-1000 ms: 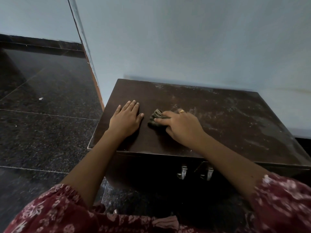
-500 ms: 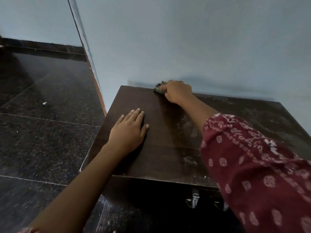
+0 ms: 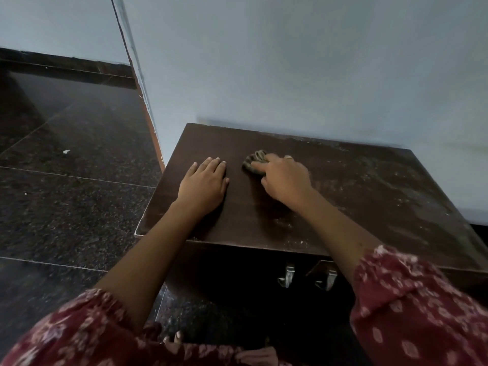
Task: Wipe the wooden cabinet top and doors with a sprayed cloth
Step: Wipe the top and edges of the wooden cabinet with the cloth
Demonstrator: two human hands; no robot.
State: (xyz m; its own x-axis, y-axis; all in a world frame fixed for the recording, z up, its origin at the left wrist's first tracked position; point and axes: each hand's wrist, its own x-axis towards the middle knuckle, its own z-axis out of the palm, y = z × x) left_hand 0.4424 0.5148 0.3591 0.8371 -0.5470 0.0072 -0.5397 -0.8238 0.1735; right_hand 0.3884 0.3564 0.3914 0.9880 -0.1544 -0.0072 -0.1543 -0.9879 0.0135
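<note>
Pulled back from the cabinet top's [image 3: 343, 196] far edge, the right hand [image 3: 285, 180] now presses the bunched cloth [image 3: 252, 162] mid-surface, fingers curled over it. Just beside it, the left hand [image 3: 203, 186] lies flat, fingers extended, holding nothing.

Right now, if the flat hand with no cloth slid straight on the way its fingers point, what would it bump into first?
Probably the wall. The left hand points across bare cabinet top, and the cloth sits off to its right.
</note>
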